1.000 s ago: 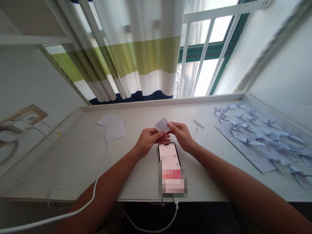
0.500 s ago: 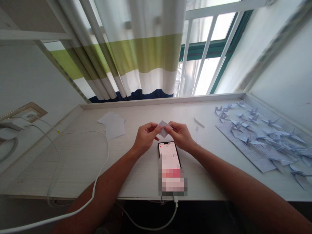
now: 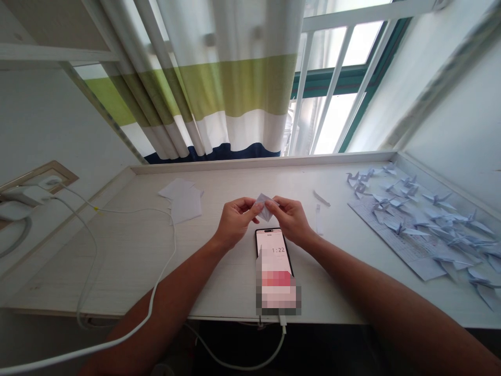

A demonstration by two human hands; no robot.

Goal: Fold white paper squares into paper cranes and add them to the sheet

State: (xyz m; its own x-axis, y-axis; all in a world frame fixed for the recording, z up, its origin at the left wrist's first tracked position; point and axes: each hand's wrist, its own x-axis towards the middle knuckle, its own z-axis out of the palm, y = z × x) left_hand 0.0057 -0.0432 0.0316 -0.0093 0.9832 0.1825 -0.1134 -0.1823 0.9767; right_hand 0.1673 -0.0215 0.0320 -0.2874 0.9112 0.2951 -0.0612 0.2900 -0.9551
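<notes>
Both my hands meet over the middle of a white desk (image 3: 129, 256). Between them is a small folded piece of pale paper (image 3: 263, 208), held a little above the desk. My left hand (image 3: 235, 222) pinches its left side with thumb and fingertips. My right hand (image 3: 289, 218) pinches its right side. Just below the hands a phone (image 3: 274, 261) lies flat on the desk with a timer on its screen and a white cable plugged in at its near end.
Several folded paper cranes (image 3: 422, 219) lie on a printed sheet at the right. Loose white paper squares (image 3: 182, 201) sit at the left, two thin paper strips (image 3: 319, 209) right of my hands. A charger cable (image 3: 129, 219) runs from a wall socket. Striped curtain (image 3: 219, 89) and window behind.
The folded paper was turned between my fingers and both hands drew closer together around it. The phone timer has counted on.
</notes>
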